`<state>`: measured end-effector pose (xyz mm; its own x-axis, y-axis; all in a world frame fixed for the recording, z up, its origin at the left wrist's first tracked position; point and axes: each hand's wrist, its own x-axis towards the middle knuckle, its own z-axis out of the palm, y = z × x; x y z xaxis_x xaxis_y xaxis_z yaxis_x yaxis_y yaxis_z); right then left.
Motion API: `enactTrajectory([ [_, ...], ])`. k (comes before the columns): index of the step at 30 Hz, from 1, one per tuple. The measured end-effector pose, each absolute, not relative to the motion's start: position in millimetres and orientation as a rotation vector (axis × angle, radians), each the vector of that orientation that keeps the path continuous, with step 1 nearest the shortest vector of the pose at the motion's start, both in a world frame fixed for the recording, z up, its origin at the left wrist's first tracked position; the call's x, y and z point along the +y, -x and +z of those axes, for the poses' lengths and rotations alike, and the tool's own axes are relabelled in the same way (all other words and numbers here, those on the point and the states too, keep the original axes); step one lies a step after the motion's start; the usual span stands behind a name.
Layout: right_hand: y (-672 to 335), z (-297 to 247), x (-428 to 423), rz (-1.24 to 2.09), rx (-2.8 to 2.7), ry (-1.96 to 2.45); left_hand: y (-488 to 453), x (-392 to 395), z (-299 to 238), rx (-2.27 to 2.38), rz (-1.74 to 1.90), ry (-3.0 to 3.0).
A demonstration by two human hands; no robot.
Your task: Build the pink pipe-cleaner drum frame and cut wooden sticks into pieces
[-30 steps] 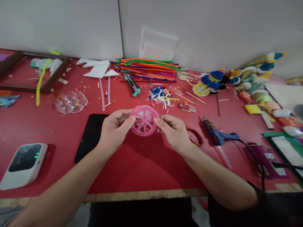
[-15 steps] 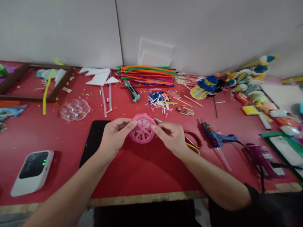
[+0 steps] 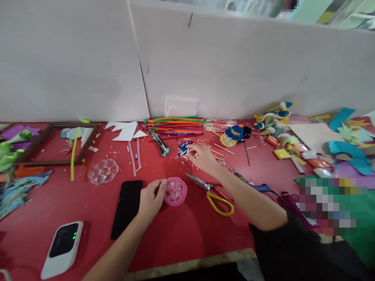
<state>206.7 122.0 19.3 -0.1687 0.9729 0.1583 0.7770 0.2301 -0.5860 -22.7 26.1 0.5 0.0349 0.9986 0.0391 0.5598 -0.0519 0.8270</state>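
My left hand (image 3: 151, 200) pinches the left edge of a small pink spoked wheel (image 3: 176, 191) between thumb and fingers, holding it over the front of the table. My right hand (image 3: 201, 156) is stretched forward over a heap of cut blue and white bits (image 3: 183, 149). Its fingertips are bent together down at the heap, and what lies between them is too small to make out. Yellow-handled scissors (image 3: 220, 205) lie with blades apart, right of the wheel and partly under my right forearm.
A black phone (image 3: 125, 207) and a white device with green lights (image 3: 63, 249) lie at left. A cutter knife (image 3: 160, 143) and pipe cleaners (image 3: 175, 125) lie behind. A blue glue gun (image 3: 258, 187) is partly hidden by my right forearm. Behind the table stands a grey wall (image 3: 234, 70).
My right hand has let go of the pink wheel and moved forward to the heap of bits. The left hand still holds the wheel. The view has tilted up, and the scissors now show more fully.
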Motion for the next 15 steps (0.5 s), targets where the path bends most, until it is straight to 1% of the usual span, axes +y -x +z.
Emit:
enactTrajectory([
  [7,-179,28,213,0.48,-2.255,1.728,29,30,-2,1.583,0.966,-1.677],
  [12,-158,21,243,0.467,-2.401,1.734,31,31,-6,1.587,0.991,-1.624],
  [15,-165,29,253,0.439,-2.386,1.796,30,32,-6,1.582,1.004,-1.602],
])
